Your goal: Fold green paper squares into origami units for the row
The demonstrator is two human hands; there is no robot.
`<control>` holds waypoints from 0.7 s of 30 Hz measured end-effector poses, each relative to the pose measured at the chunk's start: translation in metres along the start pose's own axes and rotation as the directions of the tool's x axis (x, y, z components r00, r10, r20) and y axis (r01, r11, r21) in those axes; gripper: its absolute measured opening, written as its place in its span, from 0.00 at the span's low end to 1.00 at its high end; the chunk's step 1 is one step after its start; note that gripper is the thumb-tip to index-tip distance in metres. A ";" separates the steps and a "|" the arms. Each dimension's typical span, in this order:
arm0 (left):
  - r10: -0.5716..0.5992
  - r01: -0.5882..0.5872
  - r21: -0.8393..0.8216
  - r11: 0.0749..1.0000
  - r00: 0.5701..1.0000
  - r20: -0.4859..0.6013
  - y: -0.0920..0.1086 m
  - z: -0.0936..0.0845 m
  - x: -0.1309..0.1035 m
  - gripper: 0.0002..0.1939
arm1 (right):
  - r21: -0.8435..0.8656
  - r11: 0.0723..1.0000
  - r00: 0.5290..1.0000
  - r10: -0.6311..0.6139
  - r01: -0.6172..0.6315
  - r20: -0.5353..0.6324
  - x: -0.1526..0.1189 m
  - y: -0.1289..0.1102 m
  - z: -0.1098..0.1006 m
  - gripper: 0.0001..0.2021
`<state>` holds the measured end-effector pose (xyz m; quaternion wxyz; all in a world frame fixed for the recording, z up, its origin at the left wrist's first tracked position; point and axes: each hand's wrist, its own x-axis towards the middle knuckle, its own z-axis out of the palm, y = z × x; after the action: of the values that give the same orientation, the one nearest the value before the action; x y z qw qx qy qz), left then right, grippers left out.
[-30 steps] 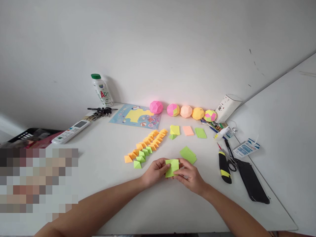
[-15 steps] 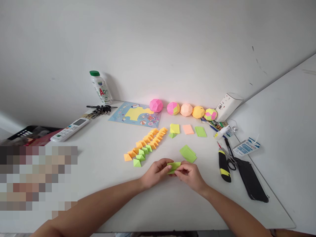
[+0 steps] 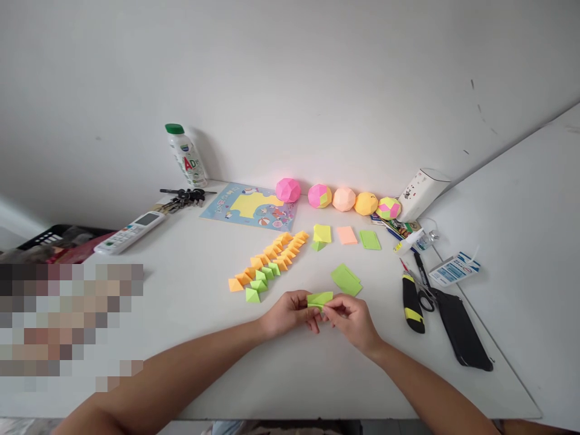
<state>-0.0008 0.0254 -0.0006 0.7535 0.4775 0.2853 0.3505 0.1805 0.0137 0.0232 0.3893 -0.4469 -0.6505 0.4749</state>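
Note:
Between my two hands is a folded green paper slip [image 3: 319, 298], held above the white table. My left hand [image 3: 290, 314] pinches its left end, thumb in front. The fingers of my right hand [image 3: 356, 320] press on its lower right edge. Just beyond lie loose green paper sheets [image 3: 346, 279]. To the left stand folded green paper units [image 3: 259, 285], beside two rows of folded orange paper units [image 3: 272, 250]. Farther back are a yellow paper pad [image 3: 322, 233], a peach paper pad [image 3: 347, 235] and a green paper pad [image 3: 370, 239].
Along the wall sit several faceted paper balls [image 3: 344, 199] and a blue picture card [image 3: 217, 208]. A bottle [image 3: 188, 157], keys [image 3: 185, 198] and a remote control [image 3: 131, 232] are left. At right lie a utility knife [image 3: 412, 305], scissors [image 3: 426, 298], a glue bottle [image 3: 408, 243] and a black case [image 3: 462, 329].
The green slip's lower edge is now creased upward, and my left thumb has shifted lower along it. Lower fingers of my left hand now show beneath the paper. The view has shifted slightly.

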 end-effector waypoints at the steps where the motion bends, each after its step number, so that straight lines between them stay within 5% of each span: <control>1: -0.002 0.002 -0.004 1.000 1.000 -0.005 0.000 0.000 0.000 0.16 | -0.001 1.000 1.000 -0.008 0.008 -0.004 0.000 0.001 0.000 0.04; 21: -0.024 0.025 0.020 0.999 0.999 -0.028 0.002 0.001 0.000 0.17 | -0.038 0.998 0.998 -0.045 0.043 -0.044 -0.002 0.002 0.002 0.06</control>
<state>-0.0005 0.0258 0.0019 0.7490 0.4766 0.3049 0.3448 0.1797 0.0118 0.0205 0.4058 -0.4504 -0.6601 0.4437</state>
